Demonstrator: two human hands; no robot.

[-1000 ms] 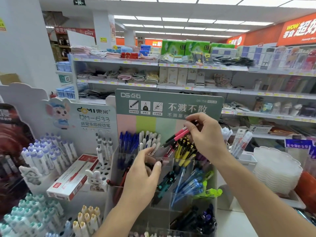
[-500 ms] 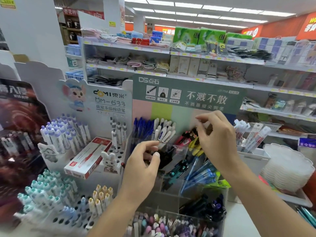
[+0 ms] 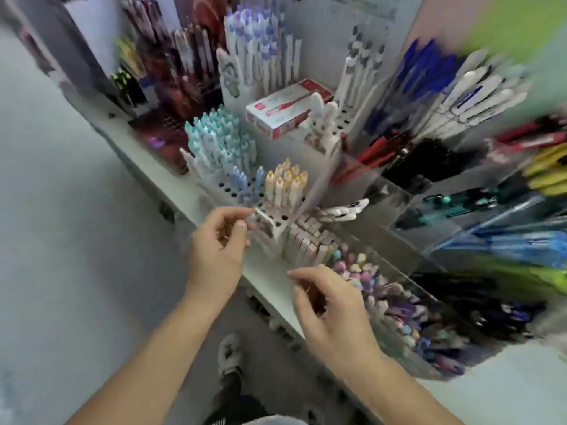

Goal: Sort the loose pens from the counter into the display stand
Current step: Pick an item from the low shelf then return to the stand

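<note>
Head view, heavily blurred: two bare hands are held over the front edge of a white desk (image 3: 267,280) crowded with pen displays. The left hand (image 3: 217,246) is curled, thumb and forefinger nearly pinched beside a white perforated pen holder (image 3: 276,222); whether anything is gripped cannot be told. The right hand (image 3: 331,311) is loosely curled with nothing seen in it, just beside a clear compartmented display stand (image 3: 429,216) filled with black, red, yellow, teal and blue pens. The pens are judged light, stiff and smooth, best pinched mid-barrel. One red-and-white cardboard box (image 3: 288,111) is counted; pens are too many and too blurred to count. No loose pen can be made out on the desk.
</note>
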